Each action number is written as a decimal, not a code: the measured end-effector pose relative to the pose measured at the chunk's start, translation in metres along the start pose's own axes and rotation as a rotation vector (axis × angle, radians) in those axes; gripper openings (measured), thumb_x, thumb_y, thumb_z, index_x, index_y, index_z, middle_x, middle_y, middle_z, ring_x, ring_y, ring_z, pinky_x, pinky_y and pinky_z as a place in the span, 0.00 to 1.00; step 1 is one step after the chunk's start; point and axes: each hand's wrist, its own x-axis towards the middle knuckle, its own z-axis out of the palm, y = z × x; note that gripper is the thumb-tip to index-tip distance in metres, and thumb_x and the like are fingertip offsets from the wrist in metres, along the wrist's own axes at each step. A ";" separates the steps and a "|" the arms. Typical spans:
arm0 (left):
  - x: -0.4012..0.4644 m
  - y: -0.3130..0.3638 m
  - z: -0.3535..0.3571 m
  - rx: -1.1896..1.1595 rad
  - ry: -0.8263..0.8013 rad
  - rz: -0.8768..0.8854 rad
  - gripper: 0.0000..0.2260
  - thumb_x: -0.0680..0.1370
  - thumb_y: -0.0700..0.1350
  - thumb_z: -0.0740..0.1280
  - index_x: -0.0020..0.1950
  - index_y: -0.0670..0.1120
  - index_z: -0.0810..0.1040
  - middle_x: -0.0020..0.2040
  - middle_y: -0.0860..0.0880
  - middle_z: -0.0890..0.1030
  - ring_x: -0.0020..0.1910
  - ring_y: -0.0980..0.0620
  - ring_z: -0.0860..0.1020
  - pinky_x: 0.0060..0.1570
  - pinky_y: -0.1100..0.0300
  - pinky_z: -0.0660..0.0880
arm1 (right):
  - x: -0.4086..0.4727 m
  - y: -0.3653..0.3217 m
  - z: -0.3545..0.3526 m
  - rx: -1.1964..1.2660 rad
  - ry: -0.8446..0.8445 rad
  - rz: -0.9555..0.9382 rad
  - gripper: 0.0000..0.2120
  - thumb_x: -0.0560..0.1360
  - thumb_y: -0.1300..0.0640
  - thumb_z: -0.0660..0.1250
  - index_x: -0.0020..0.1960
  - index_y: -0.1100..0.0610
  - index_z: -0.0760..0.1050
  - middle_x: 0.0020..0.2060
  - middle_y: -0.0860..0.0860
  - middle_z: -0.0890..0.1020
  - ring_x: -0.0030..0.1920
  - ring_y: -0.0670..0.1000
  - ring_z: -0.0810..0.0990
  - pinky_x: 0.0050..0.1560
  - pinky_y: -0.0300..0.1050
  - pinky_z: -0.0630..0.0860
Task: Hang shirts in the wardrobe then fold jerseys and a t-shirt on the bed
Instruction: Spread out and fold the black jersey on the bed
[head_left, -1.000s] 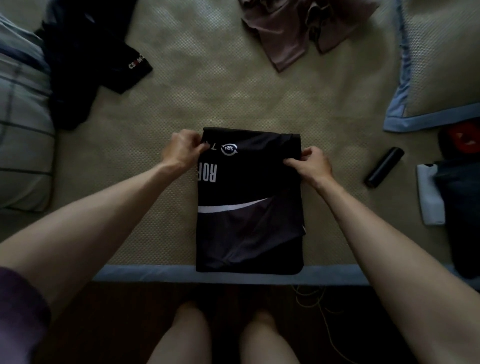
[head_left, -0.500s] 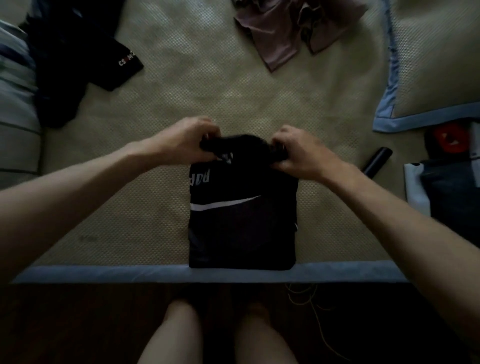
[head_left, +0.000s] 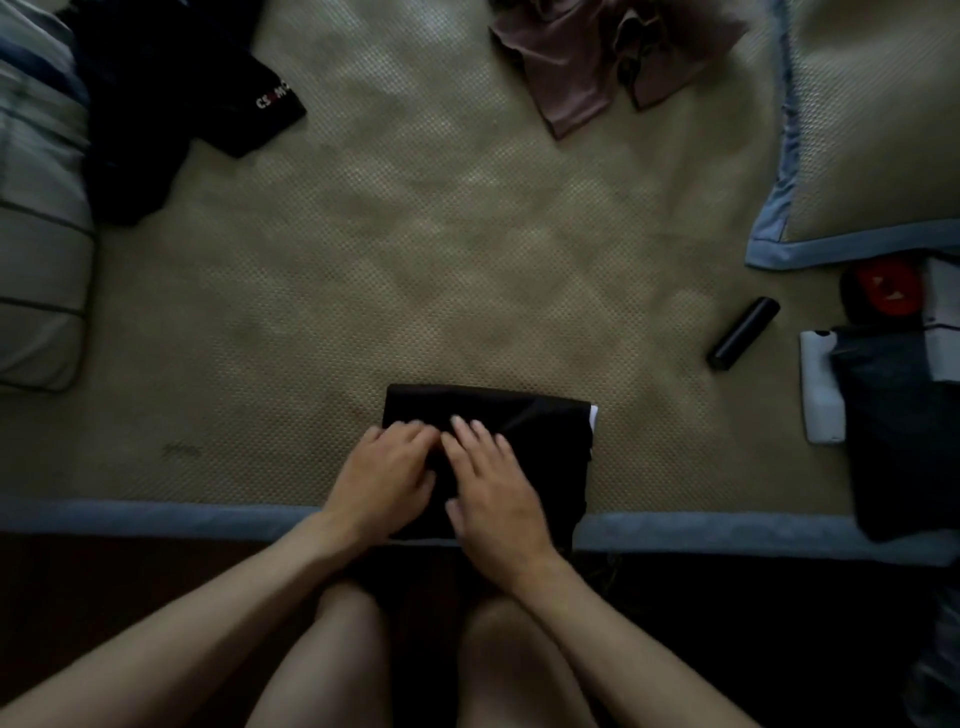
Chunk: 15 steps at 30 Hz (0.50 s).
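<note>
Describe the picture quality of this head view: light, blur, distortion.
Head view: dim and underexposed; the folded black jersey loses nearly all detail, and the floor below the bed edge is almost black. Head view: left hand and right hand are slightly soft. Head view: wide-angle bending curves the bed edge and stretches the forearms.

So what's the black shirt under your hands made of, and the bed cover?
The folded black jersey looks like thin, smooth synthetic fabric: faint sheen, crisp folds. The bed cover looks woven, with a matte, bumpy grid texture, maybe a mat; hard to tell.
</note>
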 end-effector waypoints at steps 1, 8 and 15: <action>0.005 0.004 0.008 -0.001 0.072 -0.046 0.24 0.75 0.51 0.54 0.68 0.47 0.74 0.66 0.49 0.78 0.65 0.49 0.77 0.62 0.52 0.72 | 0.014 -0.007 0.008 0.001 0.014 0.014 0.34 0.75 0.52 0.57 0.79 0.60 0.56 0.80 0.55 0.59 0.79 0.55 0.57 0.79 0.56 0.55; 0.020 -0.052 0.059 0.135 0.081 -0.091 0.31 0.82 0.63 0.46 0.83 0.52 0.48 0.83 0.52 0.48 0.81 0.53 0.44 0.77 0.40 0.42 | 0.012 0.084 0.036 -0.128 0.087 0.483 0.35 0.80 0.34 0.47 0.82 0.49 0.47 0.81 0.50 0.49 0.81 0.51 0.50 0.78 0.61 0.43; 0.003 -0.010 0.039 -0.941 0.160 -0.629 0.36 0.73 0.49 0.77 0.75 0.44 0.62 0.67 0.43 0.75 0.64 0.44 0.75 0.62 0.50 0.74 | -0.003 0.088 0.002 0.355 0.077 0.867 0.33 0.72 0.36 0.69 0.65 0.59 0.72 0.60 0.55 0.78 0.61 0.57 0.77 0.62 0.53 0.76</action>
